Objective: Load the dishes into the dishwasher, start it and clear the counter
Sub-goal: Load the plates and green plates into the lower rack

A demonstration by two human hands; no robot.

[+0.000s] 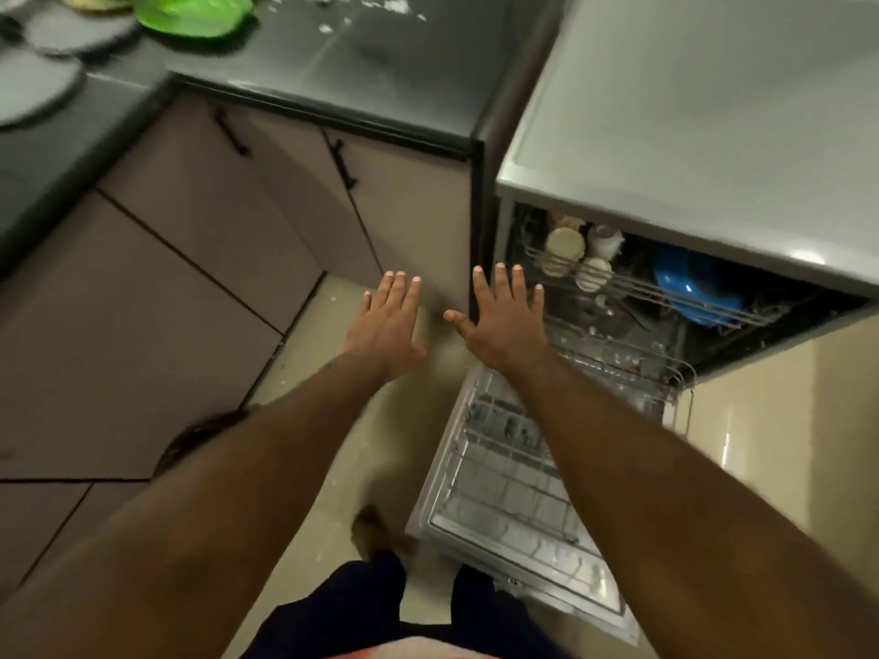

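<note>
Grey steel dishwasher stands open on the right, its door dropped flat. The lower rack is drawn out over the door and looks bare to us, though blur hides detail. The upper rack is partly filled: we count a few pale cups at its left end and a blue bowl further in.

We judge loading begun, not finished. Green plates and grey plates wait on the dark worktop at upper left, well apart from the machine. A yellowish item beside the green ones is cut off, so we cannot name it. White crumbs are scattered along the worktop's far edge, so clearing is also left. Starting the machine is not yet done, since the door is down.

Both hands are out in front, palms down, carrying nothing. The left hand hovers before the cabinet end with its fingers straight and close together. The right hand hovers at the dishwasher's left edge, fingers straight and spread.

In the way: the lowered door and rack fill the floor at the person's feet, so any step toward the plates goes round them. A dark shape lies by the cabinet base; too blurred for us to identify.
</note>
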